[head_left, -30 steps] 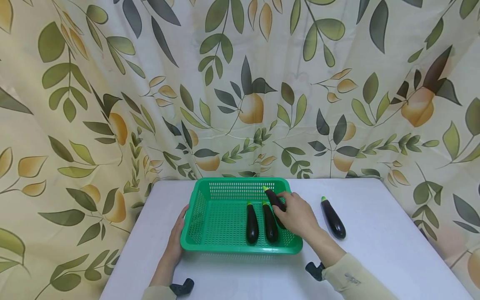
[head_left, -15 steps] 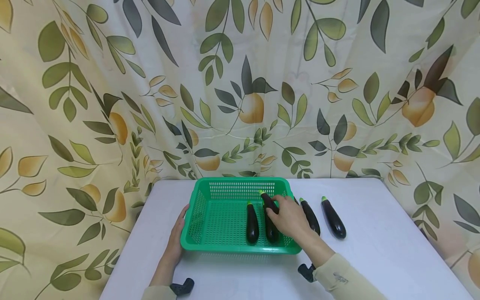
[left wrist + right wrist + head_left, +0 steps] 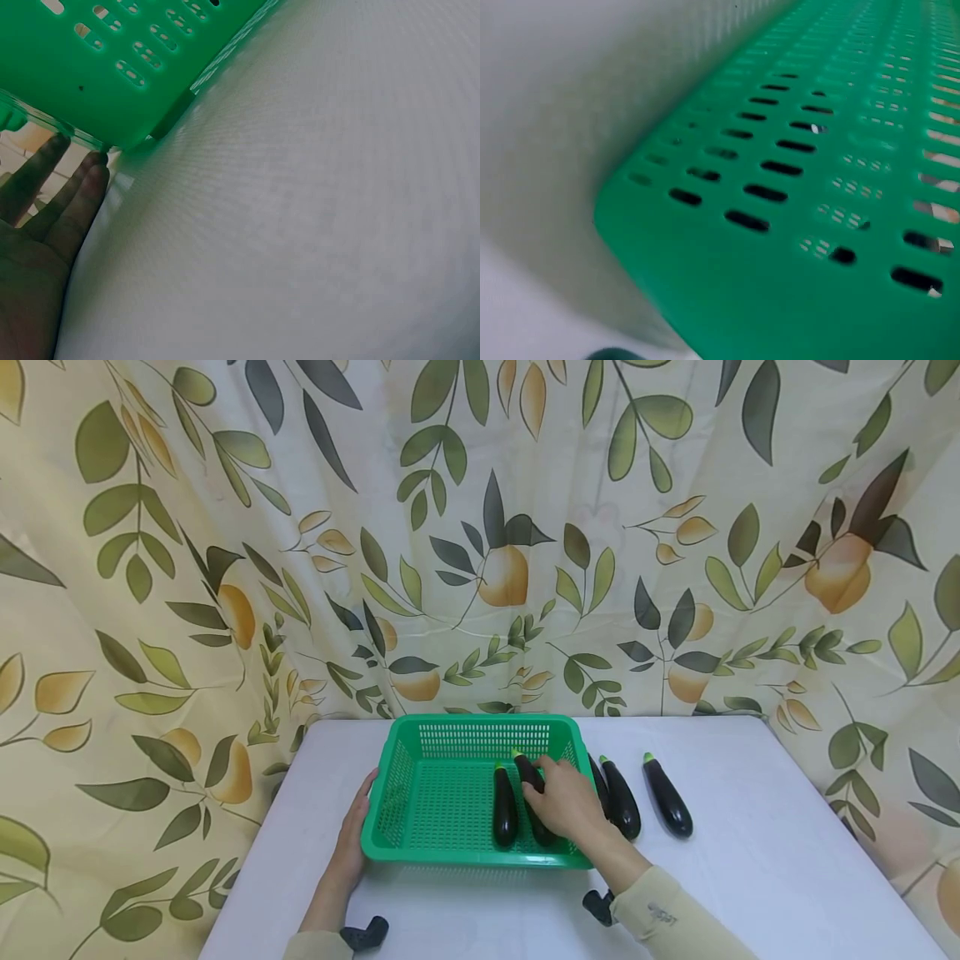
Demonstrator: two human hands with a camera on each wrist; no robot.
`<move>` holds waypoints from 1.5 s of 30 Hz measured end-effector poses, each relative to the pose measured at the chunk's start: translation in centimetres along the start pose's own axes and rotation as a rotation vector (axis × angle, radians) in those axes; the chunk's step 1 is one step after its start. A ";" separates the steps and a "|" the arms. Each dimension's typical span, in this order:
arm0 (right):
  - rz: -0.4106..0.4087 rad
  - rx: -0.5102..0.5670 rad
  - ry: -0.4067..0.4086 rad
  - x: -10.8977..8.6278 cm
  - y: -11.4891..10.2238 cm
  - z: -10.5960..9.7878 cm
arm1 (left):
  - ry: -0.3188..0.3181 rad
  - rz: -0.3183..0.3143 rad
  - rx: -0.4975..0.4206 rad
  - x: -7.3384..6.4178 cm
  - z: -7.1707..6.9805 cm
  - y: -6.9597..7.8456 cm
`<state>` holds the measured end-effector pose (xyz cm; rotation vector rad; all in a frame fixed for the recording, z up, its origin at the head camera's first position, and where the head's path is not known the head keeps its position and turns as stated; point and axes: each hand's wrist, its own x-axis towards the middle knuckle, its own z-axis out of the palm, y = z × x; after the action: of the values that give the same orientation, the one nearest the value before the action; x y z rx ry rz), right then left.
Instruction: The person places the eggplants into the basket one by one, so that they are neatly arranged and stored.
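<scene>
Shifting left, the right hand (image 3: 567,799) has brought its gripped eggplant (image 3: 528,772) close beside 1 other eggplant (image 3: 506,812) in the basket (image 3: 465,858), which the left hand (image 3: 351,837) touches with straight fingers.

Solid green on basket (image 3: 442,858) between left hand (image 3: 351,839) and right hand (image 3: 567,797), patterned with rows of slots. Glossy purple-black with light green tip on gripped eggplant (image 3: 528,770) in right hand; same on neighbouring eggplant (image 3: 506,810), on left-hand side of it. Purple-black again on three eggplants (image 3: 621,797) right of right hand. Plain white on worktop (image 3: 750,877) under hands. Beige on right sleeve (image 3: 678,914), with small grey mark. Cream on curtain (image 3: 592,631) beyond hands, printed with green, slate and tan leaves, orange-yellow fruit.
</scene>
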<state>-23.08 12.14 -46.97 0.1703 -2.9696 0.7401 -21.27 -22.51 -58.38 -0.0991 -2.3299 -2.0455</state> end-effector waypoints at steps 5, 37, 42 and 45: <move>0.008 -0.026 -0.021 0.0 -0.1 0.8 | -0.001 -0.009 0.002 -0.1 0.0 -0.1; 0.005 -0.053 -0.045 0.4 -0.1 3.3 | -0.018 -0.006 -0.017 -0.1 -0.1 0.1; 0.010 -0.067 -0.044 0.6 -0.2 3.5 | -0.028 -0.001 -0.008 0.0 -0.2 0.2; 0.012 -0.075 -0.047 0.7 -0.3 3.6 | -0.024 -0.001 -0.007 0.0 -0.2 0.3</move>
<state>-23.88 10.07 -49.93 0.1681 -3.0393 0.6327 -21.22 -22.68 -58.07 -0.1232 -2.3370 -2.0653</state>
